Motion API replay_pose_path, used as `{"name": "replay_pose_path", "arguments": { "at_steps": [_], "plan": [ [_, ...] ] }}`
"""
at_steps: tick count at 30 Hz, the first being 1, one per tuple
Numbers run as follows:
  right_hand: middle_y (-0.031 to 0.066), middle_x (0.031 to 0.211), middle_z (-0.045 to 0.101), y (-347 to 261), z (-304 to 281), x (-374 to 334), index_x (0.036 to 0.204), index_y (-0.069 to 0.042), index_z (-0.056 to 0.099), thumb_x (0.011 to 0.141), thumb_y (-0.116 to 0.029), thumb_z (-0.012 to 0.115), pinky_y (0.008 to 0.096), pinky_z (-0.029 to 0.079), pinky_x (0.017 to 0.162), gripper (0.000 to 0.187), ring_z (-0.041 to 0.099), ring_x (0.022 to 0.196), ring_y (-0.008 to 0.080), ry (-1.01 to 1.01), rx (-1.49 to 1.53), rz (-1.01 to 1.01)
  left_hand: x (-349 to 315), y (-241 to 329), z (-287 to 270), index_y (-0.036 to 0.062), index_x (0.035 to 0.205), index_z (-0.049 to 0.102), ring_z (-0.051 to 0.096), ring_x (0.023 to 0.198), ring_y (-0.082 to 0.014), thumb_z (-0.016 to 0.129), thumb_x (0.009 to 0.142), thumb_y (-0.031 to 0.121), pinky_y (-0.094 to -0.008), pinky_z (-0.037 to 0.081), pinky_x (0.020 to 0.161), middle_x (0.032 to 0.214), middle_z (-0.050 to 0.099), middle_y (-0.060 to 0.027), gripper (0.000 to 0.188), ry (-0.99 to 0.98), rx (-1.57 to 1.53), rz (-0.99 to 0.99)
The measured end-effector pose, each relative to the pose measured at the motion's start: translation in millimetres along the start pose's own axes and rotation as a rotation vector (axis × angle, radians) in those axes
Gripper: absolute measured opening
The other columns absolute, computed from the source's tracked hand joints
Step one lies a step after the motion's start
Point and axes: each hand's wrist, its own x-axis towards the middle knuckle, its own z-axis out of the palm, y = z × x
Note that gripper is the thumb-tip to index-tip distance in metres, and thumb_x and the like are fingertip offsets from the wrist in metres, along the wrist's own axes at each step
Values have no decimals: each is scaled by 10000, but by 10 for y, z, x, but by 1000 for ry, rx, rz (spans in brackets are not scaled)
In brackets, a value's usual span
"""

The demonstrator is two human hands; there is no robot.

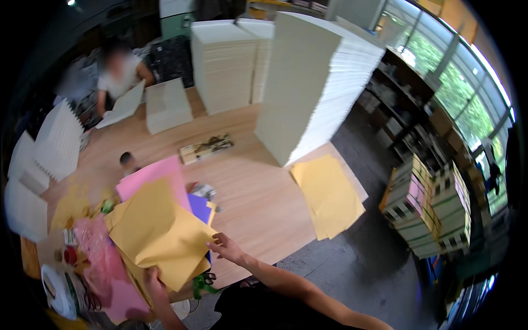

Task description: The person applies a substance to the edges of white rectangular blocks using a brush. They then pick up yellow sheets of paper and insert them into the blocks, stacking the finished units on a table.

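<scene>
Several yellow paper sheets, loosely fanned and bowed upward, lie over a pile at the near left of the table. My left hand grips their near edge, thumb on top, other fingers hidden underneath. At the sheets' right corner is my right hand, its fingers stretched out and apart; whether they touch the paper I cannot tell. Pink sheets and a purple-blue sheet stick out from beneath. A green and black object sits by the near table edge.
Tall white board stacks stand at the table's back. More yellow sheets overhang its right edge. Pink plastic film and a white roll are at left. Across the table, a person handles a white board. Strapped bundles stand right.
</scene>
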Motion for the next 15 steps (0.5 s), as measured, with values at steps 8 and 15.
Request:
{"name": "replay_pose_path", "arguments": {
  "at_steps": [8,15],
  "plan": [
    [241,1359,503,438,-1089,-988,1446,-44,422,838,-471,734,448,460,998,806,494,1263,373,690,-576,-135,-441,-1195,1245,2,1237,597,635,1077,-191,575,911,86,-339,523,902,1157,665,-92,337,-574,55,-706],
    [160,1575,300,998,-1866,-1347,1475,-159,423,954,-506,505,515,178,1193,631,219,1480,339,357,-1131,-174,-474,-2171,1562,20,1102,601,604,904,-131,632,913,46,-286,486,800,997,648,-46,193,-407,518,-309]
  ]
}}
